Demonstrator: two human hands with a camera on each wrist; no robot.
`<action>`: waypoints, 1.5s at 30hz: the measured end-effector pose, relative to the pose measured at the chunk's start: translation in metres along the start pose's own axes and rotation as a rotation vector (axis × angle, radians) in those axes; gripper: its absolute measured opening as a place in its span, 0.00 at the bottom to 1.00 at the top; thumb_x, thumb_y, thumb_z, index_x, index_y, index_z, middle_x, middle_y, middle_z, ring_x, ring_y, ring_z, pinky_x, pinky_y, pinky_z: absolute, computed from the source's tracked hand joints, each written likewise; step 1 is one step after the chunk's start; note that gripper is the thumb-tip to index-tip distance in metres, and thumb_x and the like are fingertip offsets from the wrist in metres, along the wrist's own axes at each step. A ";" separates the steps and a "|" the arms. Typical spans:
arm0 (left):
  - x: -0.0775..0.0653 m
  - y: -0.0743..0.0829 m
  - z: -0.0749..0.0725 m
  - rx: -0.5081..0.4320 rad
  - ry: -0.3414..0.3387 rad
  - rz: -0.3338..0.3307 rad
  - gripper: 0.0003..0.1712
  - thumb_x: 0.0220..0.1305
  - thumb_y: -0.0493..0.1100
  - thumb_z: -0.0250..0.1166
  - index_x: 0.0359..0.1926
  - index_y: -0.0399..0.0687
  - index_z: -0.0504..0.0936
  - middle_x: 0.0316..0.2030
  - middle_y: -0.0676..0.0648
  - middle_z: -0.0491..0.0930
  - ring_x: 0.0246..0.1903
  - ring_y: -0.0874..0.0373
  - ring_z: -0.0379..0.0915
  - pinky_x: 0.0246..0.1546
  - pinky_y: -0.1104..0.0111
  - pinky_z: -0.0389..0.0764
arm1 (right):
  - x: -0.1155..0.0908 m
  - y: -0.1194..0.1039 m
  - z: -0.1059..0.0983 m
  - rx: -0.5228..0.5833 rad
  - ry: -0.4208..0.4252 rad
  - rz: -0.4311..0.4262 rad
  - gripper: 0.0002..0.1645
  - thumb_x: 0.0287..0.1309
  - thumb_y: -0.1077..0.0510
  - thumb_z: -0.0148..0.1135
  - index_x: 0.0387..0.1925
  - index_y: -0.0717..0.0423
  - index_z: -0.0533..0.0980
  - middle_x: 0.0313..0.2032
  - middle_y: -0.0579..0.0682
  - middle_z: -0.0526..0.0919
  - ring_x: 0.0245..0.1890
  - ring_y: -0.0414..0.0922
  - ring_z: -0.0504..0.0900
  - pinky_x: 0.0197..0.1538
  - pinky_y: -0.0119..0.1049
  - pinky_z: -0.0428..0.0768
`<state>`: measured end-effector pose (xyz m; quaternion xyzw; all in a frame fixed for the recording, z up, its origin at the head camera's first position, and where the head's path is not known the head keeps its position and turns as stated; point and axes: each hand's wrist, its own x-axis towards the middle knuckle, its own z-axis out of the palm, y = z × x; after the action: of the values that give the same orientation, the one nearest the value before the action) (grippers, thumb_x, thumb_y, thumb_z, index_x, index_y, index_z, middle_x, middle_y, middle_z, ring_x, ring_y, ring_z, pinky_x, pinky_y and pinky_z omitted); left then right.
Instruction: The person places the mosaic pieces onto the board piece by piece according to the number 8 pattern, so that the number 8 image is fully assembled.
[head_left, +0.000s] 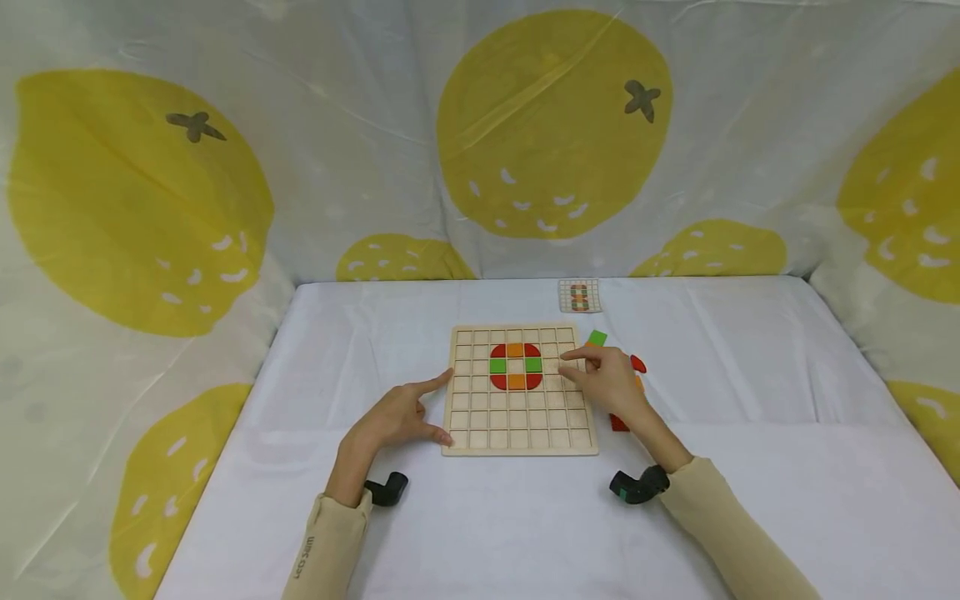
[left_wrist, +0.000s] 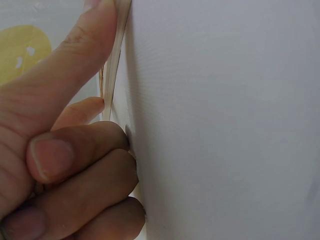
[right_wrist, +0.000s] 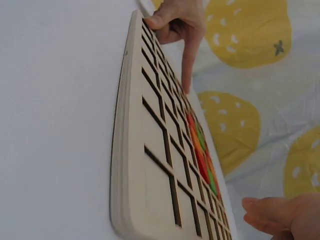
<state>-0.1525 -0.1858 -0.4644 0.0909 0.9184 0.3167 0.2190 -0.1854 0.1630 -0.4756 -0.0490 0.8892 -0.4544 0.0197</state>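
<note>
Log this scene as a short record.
Base: pale wooden grid board on white cloth
Pattern on board: red rounded corner pieces, orange squares and green squares in a ring
Beyond board: small square printed card
Right of board: loose green piece and others, partly hidden
Left hand: touches board's left edge with index finger and thumb
Right hand: over board's right edge, no held piece visible

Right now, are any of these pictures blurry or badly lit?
Head view: soft, even light with no strong glare on the wooden board, but the pattern card is too small for fine detail; left wrist view: dimmer, with a shadow and faint ripples on the white cloth beside the board's edge; right wrist view: board steeply slanted, near corner looming large, coloured tiles slightly soft.
</note>
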 end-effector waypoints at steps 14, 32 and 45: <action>0.000 -0.001 -0.001 -0.013 -0.001 0.016 0.66 0.43 0.55 0.85 0.81 0.67 0.58 0.16 0.56 0.55 0.19 0.61 0.50 0.24 0.71 0.57 | -0.028 0.048 -0.050 -0.084 0.027 0.093 0.18 0.60 0.55 0.74 0.50 0.58 0.87 0.17 0.43 0.62 0.19 0.39 0.61 0.24 0.31 0.58; 0.002 -0.002 0.001 0.003 0.020 0.027 0.66 0.41 0.57 0.85 0.80 0.67 0.59 0.14 0.56 0.55 0.18 0.62 0.49 0.23 0.71 0.56 | -0.025 0.068 -0.067 -0.160 0.192 0.083 0.20 0.61 0.56 0.74 0.52 0.63 0.85 0.15 0.44 0.61 0.16 0.40 0.58 0.21 0.32 0.54; 0.002 0.000 0.001 -0.005 0.020 0.019 0.65 0.42 0.55 0.85 0.80 0.67 0.60 0.14 0.56 0.56 0.18 0.62 0.50 0.23 0.72 0.57 | -0.021 0.070 -0.067 -0.146 0.162 0.099 0.19 0.62 0.56 0.73 0.51 0.63 0.85 0.15 0.44 0.60 0.16 0.41 0.58 0.21 0.32 0.55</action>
<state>-0.1536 -0.1847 -0.4661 0.0958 0.9188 0.3221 0.2070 -0.1751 0.2598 -0.4929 0.0308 0.9199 -0.3896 -0.0333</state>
